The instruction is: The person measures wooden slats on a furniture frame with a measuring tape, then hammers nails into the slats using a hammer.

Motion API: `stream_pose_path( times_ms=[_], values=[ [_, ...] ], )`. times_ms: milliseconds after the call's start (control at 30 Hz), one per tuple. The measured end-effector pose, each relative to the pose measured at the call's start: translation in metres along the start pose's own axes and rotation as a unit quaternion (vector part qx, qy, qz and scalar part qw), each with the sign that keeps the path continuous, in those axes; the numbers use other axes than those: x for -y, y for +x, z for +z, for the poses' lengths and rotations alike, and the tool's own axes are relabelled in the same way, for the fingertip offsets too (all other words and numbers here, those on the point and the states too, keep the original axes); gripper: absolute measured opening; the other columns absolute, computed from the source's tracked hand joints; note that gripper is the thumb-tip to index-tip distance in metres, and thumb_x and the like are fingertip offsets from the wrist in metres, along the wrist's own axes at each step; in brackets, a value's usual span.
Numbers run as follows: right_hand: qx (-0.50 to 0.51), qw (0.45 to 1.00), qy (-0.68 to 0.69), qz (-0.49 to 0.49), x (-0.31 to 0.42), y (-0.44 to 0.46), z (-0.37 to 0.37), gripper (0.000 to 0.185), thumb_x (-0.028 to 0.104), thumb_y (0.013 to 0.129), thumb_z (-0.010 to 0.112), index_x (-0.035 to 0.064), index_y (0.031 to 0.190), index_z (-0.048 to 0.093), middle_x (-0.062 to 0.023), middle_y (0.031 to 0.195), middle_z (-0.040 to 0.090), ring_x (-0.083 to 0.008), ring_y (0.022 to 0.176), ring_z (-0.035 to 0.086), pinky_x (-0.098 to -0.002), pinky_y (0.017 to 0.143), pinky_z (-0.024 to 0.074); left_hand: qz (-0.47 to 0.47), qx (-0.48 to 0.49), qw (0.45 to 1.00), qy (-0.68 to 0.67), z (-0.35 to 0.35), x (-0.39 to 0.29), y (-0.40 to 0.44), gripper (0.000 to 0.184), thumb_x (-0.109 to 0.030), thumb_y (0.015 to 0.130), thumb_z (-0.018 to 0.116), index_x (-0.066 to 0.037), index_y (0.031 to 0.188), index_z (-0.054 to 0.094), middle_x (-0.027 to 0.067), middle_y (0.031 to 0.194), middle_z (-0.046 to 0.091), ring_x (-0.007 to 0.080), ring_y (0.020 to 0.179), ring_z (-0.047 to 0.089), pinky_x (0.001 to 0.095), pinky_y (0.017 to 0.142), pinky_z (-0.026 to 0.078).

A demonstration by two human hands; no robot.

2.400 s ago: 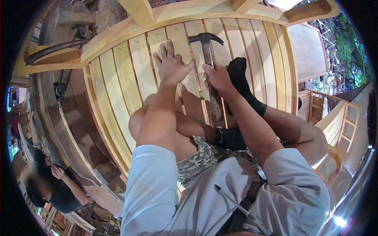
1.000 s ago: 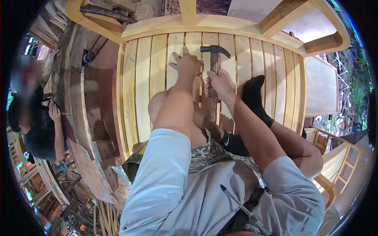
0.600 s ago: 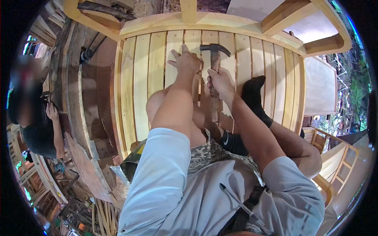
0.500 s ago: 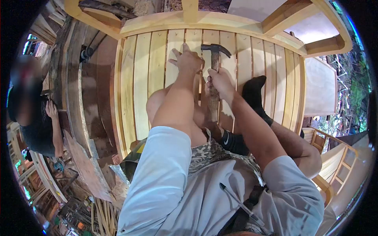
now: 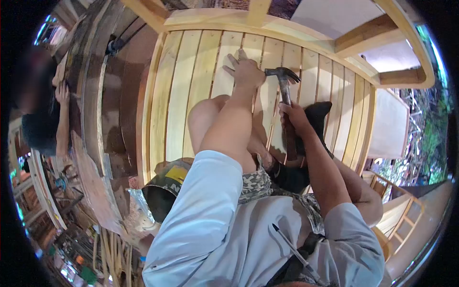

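My left hand (image 5: 247, 72) rests on the pale wooden slats (image 5: 201, 71) near the far rail, its fingers spread apart. What lies beneath its palm is hidden. My right hand (image 5: 295, 117) is wrapped around the handle of a claw hammer (image 5: 285, 88). The dark metal head of the hammer is just to the right of my left hand, with the claw pointing right. I cannot tell whether the head touches the slats. My legs are folded on the slats, and a dark sock (image 5: 316, 117) shows beside the hammer handle.
A wooden rail (image 5: 210, 20) borders the slats at the far side, with an armrest frame (image 5: 406, 76) at the right. By my left thigh lies a dark container (image 5: 162, 191) with a yellow patch. Old planks (image 5: 86, 95) and another person (image 5: 43, 110) are at the left.
The view has turned and shifted, so the slats appear slanted. My right hand and the hammer are lower and farther right relative to my left hand. The left hand stays spread on the slats.
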State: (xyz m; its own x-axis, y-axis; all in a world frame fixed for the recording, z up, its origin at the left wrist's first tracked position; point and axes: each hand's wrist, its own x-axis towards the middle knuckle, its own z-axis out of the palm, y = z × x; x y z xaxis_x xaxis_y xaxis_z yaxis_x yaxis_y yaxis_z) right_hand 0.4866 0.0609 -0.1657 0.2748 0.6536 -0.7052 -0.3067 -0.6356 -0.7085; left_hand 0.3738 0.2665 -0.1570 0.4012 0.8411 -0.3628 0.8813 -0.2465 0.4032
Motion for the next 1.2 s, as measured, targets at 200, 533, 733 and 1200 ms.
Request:
stream_pose_path(
  times_ms=[200, 533, 733, 1200],
  values=[
    [-0.027, 0.999, -0.038, -0.026, -0.007, 0.007, -0.004, 0.022, 0.028, 0.097, 0.067, 0.0074, 0.092, 0.062, -0.0008, 0.068, 0.057, -0.0125, 0.057, 0.056, -0.0303, 0.054, 0.0467, -0.131, -0.005, 0.989, -0.071, -0.045, 0.026, 0.016, 0.054, -0.03, 0.085, 0.067, -0.004, 0.132, 0.065, 0.0246, 0.168, 0.01, 0.0512, 0.154, 0.006, 0.0684, 0.121, 0.008],
    [-0.011, 0.999, -0.03, 0.003, 0.001, 0.004, -0.001, 0.015, 0.024, 0.1, 0.064, 0.0097, 0.1, 0.06, -0.0008, 0.071, 0.058, -0.012, 0.054, 0.057, -0.0309, 0.048, 0.0487, -0.182, -0.049, 0.981, -0.048, -0.071, 0.086, 0.06, 0.062, -0.038, 0.079, 0.083, -0.004, 0.128, 0.067, 0.0235, 0.148, 0.04, 0.0425, 0.134, 0.044, 0.0555, 0.106, 0.046],
    [-0.016, 1.0, 0.009, -0.015, 0.002, 0.001, 0.005, 0.021, 0.025, 0.101, 0.063, 0.0065, 0.092, 0.057, -0.0044, 0.068, 0.059, -0.0153, 0.054, 0.058, -0.0314, 0.049, 0.0474, -0.193, -0.085, 0.976, -0.049, -0.073, 0.108, 0.059, 0.061, -0.045, 0.072, 0.089, -0.007, 0.116, 0.073, 0.0176, 0.131, 0.057, 0.034, 0.123, 0.056, 0.041, 0.1, 0.052],
    [0.013, 1.0, 0.028, -0.001, -0.001, 0.005, 0.001, 0.014, 0.023, 0.101, 0.062, 0.0116, 0.095, 0.057, -0.0012, 0.071, 0.057, -0.0139, 0.053, 0.056, -0.0308, 0.047, 0.0489, -0.131, -0.094, 0.987, 0.004, -0.069, 0.114, 0.061, 0.063, -0.053, 0.074, 0.083, -0.003, 0.111, 0.074, 0.0202, 0.121, 0.066, 0.0325, 0.117, 0.061, 0.04, 0.099, 0.051]
  ],
)
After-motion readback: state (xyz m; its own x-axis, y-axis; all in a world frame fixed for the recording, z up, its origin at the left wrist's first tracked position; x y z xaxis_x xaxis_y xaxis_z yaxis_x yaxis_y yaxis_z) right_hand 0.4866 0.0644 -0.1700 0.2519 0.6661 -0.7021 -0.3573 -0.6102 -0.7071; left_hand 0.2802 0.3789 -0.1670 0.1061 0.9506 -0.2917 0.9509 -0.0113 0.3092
